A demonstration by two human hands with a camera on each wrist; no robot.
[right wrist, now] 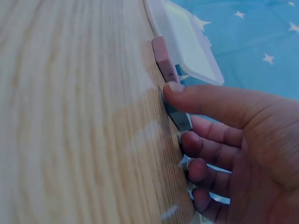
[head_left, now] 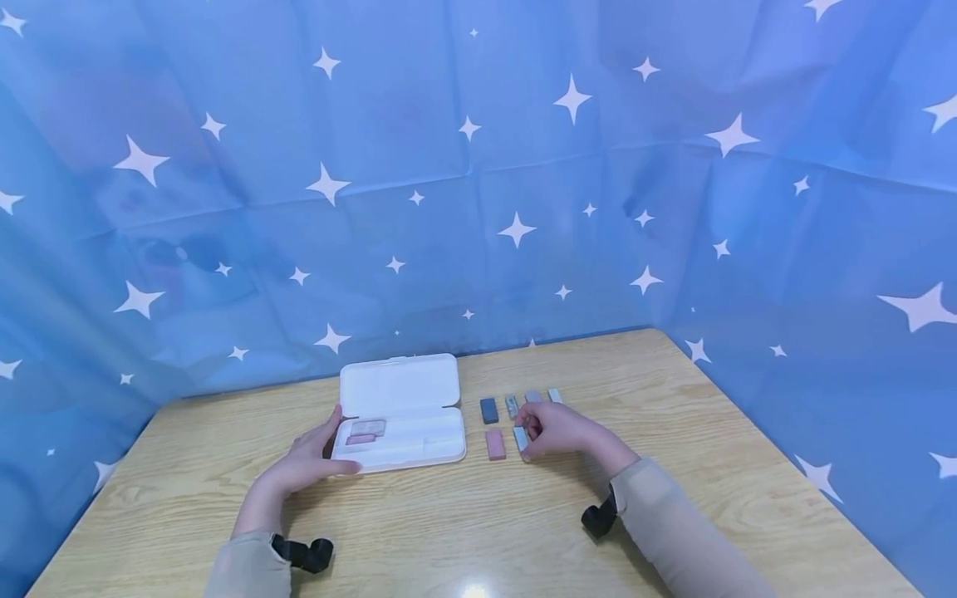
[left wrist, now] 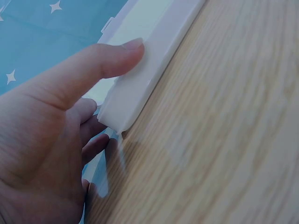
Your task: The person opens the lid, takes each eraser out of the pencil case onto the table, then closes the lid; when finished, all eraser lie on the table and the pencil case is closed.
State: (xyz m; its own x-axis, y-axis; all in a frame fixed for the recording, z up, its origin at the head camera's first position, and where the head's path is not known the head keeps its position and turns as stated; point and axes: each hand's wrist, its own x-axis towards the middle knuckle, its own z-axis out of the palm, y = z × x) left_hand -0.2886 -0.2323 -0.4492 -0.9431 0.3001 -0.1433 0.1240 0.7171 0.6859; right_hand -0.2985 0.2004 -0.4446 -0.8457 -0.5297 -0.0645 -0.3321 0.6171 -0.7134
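A white pencil case [head_left: 441, 433] lies with its lid [head_left: 399, 387] laid back. My left hand [head_left: 306, 462] holds the case's left end, thumb at the front and fingers behind; the left wrist view shows the thumb over its side wall. Inside, at the left, are a pink block [head_left: 360, 438] and a pale translucent piece [head_left: 370, 427]. To the right of the case my right hand [head_left: 559, 428] pinches a light blue eraser-like block [head_left: 520, 438] at table level, between thumb [right wrist: 187, 95] and fingers. Beside that block lies a pink block [head_left: 495, 445].
Behind the right hand runs a row of small blocks: dark blue [head_left: 489, 410], patterned [head_left: 512, 406], greyish purple [head_left: 533, 397] and pale blue [head_left: 554, 395]. A blue curtain [head_left: 419, 232] with white stars hangs along the back and sides of the wooden table [head_left: 463, 531].
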